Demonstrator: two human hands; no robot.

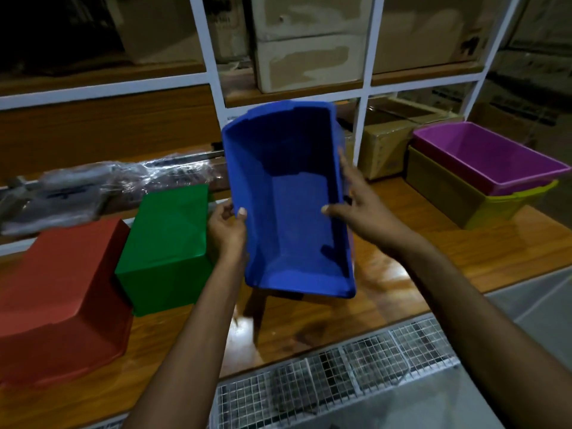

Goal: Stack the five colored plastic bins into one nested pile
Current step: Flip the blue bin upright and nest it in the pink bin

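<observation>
Above the counter [402, 305], left hand [227, 230] and right hand [362, 212] clasp blue bin [291, 193].

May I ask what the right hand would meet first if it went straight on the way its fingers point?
The right hand holds the blue bin by its right wall, fingers pointing away along it. Beyond, probably the white shelf upright or the cardboard box beside it; depth unclear.
</observation>
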